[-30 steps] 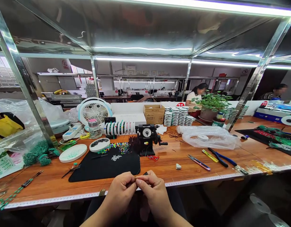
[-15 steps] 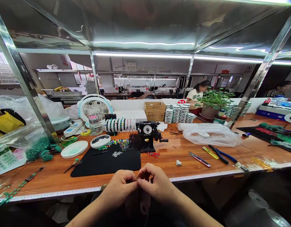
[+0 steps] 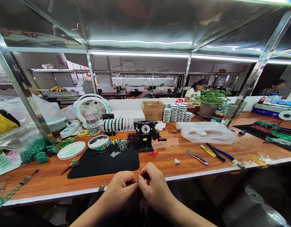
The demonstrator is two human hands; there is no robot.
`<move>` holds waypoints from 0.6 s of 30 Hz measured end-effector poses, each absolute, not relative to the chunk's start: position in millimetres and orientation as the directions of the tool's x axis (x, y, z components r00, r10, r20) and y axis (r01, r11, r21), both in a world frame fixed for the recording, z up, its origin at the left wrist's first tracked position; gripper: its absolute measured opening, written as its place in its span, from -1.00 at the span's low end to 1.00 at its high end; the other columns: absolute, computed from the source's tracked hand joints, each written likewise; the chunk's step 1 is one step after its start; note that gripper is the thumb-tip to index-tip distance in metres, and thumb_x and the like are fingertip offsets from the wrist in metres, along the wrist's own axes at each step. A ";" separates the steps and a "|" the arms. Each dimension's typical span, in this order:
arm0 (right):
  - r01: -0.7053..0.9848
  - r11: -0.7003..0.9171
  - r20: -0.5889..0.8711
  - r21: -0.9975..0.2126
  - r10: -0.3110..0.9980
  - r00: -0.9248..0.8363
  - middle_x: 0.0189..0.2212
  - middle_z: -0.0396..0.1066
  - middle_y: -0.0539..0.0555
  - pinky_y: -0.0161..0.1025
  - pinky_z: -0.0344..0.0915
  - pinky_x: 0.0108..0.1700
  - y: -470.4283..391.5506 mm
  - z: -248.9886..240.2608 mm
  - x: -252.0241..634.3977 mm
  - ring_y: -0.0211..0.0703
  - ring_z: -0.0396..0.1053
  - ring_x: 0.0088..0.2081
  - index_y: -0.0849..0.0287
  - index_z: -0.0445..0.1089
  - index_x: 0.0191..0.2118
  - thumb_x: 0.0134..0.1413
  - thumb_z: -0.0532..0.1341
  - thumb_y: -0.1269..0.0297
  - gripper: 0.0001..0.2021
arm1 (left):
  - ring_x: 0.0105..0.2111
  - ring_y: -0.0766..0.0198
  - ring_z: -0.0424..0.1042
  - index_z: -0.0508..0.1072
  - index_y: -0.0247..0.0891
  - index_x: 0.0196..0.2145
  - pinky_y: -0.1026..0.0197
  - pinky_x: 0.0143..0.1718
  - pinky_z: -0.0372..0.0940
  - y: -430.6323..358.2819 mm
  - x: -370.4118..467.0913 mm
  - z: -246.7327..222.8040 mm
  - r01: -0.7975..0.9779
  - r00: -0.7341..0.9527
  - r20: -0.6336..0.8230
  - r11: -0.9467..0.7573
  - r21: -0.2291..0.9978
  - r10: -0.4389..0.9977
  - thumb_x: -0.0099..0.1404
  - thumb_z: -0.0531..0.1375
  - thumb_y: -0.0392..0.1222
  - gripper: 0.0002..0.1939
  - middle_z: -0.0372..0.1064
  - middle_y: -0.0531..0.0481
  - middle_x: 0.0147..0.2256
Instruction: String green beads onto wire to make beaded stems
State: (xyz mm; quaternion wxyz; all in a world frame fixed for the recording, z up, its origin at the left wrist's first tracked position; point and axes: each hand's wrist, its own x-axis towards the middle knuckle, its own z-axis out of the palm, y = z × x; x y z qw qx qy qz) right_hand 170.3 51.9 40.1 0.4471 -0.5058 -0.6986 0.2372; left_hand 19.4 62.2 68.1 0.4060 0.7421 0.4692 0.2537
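Note:
My left hand (image 3: 121, 188) and my right hand (image 3: 154, 186) meet at the table's front edge, thumbs and fingertips pinched together. Something thin, like a fine thread, shows at the fingertips, too small to make out. Beyond them lies a black mat (image 3: 105, 165) with colored beads (image 3: 120, 144) and a small pile of silvery pieces (image 3: 115, 154). Behind the mat's right end stands a black hand-cranked machine (image 3: 145, 134) with a dial, beside a row of spools (image 3: 118, 125). Red pieces (image 3: 151, 154) lie at its base.
Scissors-like snips (image 3: 197, 157), a yellow-handled tool (image 3: 208, 151), pliers (image 3: 220, 152) and a small white piece (image 3: 176, 161) lie at right. White dishes (image 3: 71, 150), a fan (image 3: 92, 108) and green cords (image 3: 33, 152) are at left. A co-worker (image 3: 194, 93) sits behind the plant (image 3: 211, 101).
The view has shifted slightly, so the table's things appear a little further left. My right hand's fingers have closed more; both hands stay together.

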 end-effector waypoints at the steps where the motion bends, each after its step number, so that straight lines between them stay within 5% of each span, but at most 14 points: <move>1: 0.485 0.377 0.398 -0.789 0.915 -0.064 -0.47 0.27 0.00 -0.31 0.11 -0.39 51.3 39.0 169.1 -0.26 0.21 -0.43 0.19 0.25 -0.46 0.01 0.09 0.44 -0.92 | -0.51 0.31 0.21 0.31 -0.31 -0.64 0.29 -0.45 0.11 63.0 19.4 68.0 0.477 0.426 0.001 -0.226 0.849 0.905 0.17 0.11 -0.13 -0.70 0.25 0.05 -0.58; 4: 0.372 0.396 0.390 -0.840 0.916 -0.094 -0.44 0.28 0.01 -0.31 0.13 -0.38 54.6 40.8 173.0 -0.26 0.21 -0.43 0.19 0.31 -0.41 0.05 0.11 0.39 -0.93 | -0.50 0.32 0.20 0.33 -0.32 -0.62 0.29 -0.44 0.10 67.0 17.1 67.3 0.424 0.425 0.001 -0.200 0.883 0.905 0.16 0.13 -0.09 -0.70 0.24 0.06 -0.56; 9: -0.088 0.228 0.234 -0.970 0.971 -0.056 -0.36 0.32 0.02 -0.33 0.12 -0.40 70.1 43.1 190.1 -0.31 0.18 -0.45 0.21 0.34 -0.14 0.04 0.21 0.17 -0.71 | -0.53 0.37 0.12 0.33 -0.33 -0.62 0.30 -0.46 0.03 74.4 8.4 61.7 0.293 0.372 -0.049 -0.067 0.954 0.927 0.09 0.23 -0.06 -0.69 0.16 0.12 -0.61; 14: -0.337 -0.154 -0.050 -0.929 0.953 -0.298 -0.55 0.27 -0.06 -0.38 0.04 -0.46 66.9 34.8 186.0 -0.38 0.14 -0.54 0.25 0.40 -0.37 -0.22 0.38 0.10 -0.66 | -0.56 0.39 0.10 0.34 -0.33 -0.60 0.30 -0.50 -0.01 75.3 7.0 55.4 0.146 0.412 -0.149 0.097 0.985 0.899 0.02 0.30 -0.05 -0.69 0.18 0.13 -0.62; 18: -0.336 -0.177 -0.050 -0.925 0.934 -0.355 -0.53 0.32 -0.04 -0.36 0.12 -0.40 63.8 32.8 182.2 -0.34 0.23 -0.47 0.25 0.39 -0.46 -0.22 0.39 0.12 -0.71 | -0.56 0.39 0.09 0.38 -0.35 -0.61 0.30 -0.49 -0.01 75.6 7.3 57.6 0.144 0.451 -0.124 0.066 0.987 0.884 0.00 0.31 -0.07 -0.71 0.19 0.12 -0.62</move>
